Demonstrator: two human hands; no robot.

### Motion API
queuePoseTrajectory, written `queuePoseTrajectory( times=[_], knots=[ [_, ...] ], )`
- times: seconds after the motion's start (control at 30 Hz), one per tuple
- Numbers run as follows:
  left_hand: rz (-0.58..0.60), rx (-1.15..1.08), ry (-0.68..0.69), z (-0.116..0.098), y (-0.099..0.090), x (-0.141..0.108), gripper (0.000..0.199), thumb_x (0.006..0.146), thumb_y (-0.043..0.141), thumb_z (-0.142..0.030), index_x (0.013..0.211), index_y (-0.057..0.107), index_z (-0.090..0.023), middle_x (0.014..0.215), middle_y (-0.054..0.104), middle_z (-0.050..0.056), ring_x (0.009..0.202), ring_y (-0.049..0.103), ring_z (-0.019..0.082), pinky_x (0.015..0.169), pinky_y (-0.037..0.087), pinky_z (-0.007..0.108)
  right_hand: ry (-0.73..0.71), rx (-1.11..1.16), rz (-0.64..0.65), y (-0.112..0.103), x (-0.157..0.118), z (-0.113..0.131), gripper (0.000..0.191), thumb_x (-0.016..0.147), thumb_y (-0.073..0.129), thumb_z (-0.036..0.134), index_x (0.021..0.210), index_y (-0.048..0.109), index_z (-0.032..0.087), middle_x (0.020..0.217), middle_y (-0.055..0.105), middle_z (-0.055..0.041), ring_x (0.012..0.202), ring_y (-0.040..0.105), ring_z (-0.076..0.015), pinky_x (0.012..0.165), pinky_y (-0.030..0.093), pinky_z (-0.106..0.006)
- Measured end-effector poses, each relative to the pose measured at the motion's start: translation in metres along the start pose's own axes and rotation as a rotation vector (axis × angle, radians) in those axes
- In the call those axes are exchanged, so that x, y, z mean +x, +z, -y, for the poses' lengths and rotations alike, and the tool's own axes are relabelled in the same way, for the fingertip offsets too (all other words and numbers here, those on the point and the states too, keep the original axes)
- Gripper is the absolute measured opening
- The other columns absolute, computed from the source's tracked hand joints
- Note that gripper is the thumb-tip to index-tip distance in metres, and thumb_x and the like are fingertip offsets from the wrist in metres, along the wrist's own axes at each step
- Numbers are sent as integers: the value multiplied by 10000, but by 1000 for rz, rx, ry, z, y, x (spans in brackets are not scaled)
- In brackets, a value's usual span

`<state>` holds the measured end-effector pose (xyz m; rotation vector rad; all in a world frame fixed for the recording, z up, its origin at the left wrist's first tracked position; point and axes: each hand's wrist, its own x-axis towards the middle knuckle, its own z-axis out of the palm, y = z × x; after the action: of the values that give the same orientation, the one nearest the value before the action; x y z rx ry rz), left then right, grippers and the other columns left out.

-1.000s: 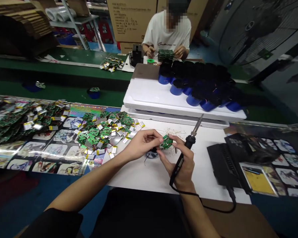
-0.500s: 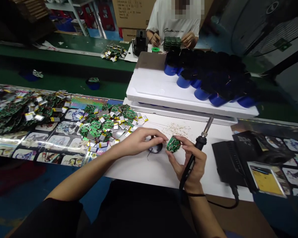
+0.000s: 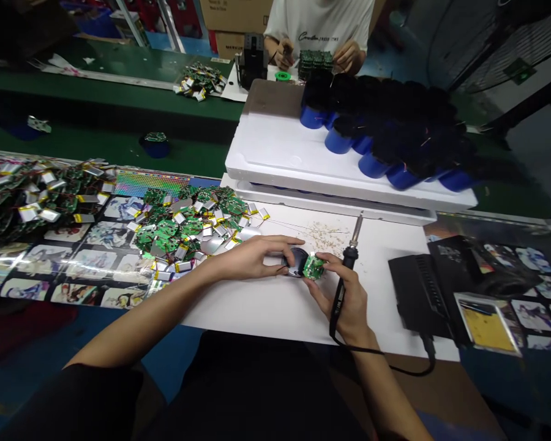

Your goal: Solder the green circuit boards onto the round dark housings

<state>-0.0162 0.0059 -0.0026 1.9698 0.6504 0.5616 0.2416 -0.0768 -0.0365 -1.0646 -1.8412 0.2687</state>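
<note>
My left hand [image 3: 261, 257] closes its thumb and fingers on a round black part [image 3: 296, 262] that rests on the white board [image 3: 257, 306]. Close to its right, my right hand [image 3: 344, 294] pinches a small green circuit board [image 3: 313, 266] between thumb and fingertips. The same hand also carries a soldering iron [image 3: 342, 283], its metal tip pointing up and away from me. The circuit board is beside the black part's right edge; whether they touch is unclear.
Piled circuit boards with small batteries [image 3: 188, 226] lie left. White foam trays [image 3: 275, 147] with blue cups [image 3: 340, 138] stand behind. At right are a black box [image 3: 417, 300] with a cable and a bag [image 3: 487, 324]. Across the bench, a person [image 3: 321, 30] handles stacked boards.
My left hand has taken hold of the black part. My right hand brought the circuit board left, close to the part, and the soldering iron now stands more upright.
</note>
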Motion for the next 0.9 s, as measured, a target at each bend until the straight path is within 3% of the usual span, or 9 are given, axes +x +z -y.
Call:
queuePoseTrajectory(
  times=[0.1,0.27,0.4,0.57,0.73,0.9],
  knots=[
    [-115,-27,-8,4,-3,-1,99,983,760,-289,1006,829,-221,1440,716,112,1290,711,239,1124,521,362,-37,-5,51,4,4,2,552,887,843,152,1353,559,234,1293,759,-151,1185,774,-268,948,694,-440],
    [-227,-157,-86,5,7,-2,191,988,758,-336,1069,852,-190,1105,822,108,998,762,197,873,573,274,-117,-41,152,11,13,4,536,904,829,158,1371,584,254,1295,764,-137,1227,733,-295,1023,648,-531],
    [-268,-352,-215,2,18,0,319,950,799,-422,1118,817,-151,960,815,91,850,738,169,762,561,241,-137,-49,120,15,15,6,529,902,827,141,1367,593,236,1231,778,-134,1161,735,-287,966,648,-497],
    [-312,-426,-252,1,24,1,361,935,803,-488,992,780,-133,898,785,72,778,682,144,710,507,233,-148,-87,97,18,16,8,497,891,844,160,1326,620,244,1153,808,-100,1083,733,-289,949,618,-500],
    [-320,-333,-210,2,26,1,324,963,776,-460,984,794,-137,829,748,42,630,517,98,589,368,228,-116,-93,108,15,16,12,499,886,850,184,1320,615,256,1231,799,-112,1130,721,-299,964,615,-523],
    [-361,-124,-27,-3,26,2,238,998,756,-383,951,800,-153,877,748,58,702,560,117,650,416,239,-106,-1,-4,14,26,22,494,887,781,60,1297,586,255,1143,795,-100,1054,751,-265,915,644,-519]
  ],
)
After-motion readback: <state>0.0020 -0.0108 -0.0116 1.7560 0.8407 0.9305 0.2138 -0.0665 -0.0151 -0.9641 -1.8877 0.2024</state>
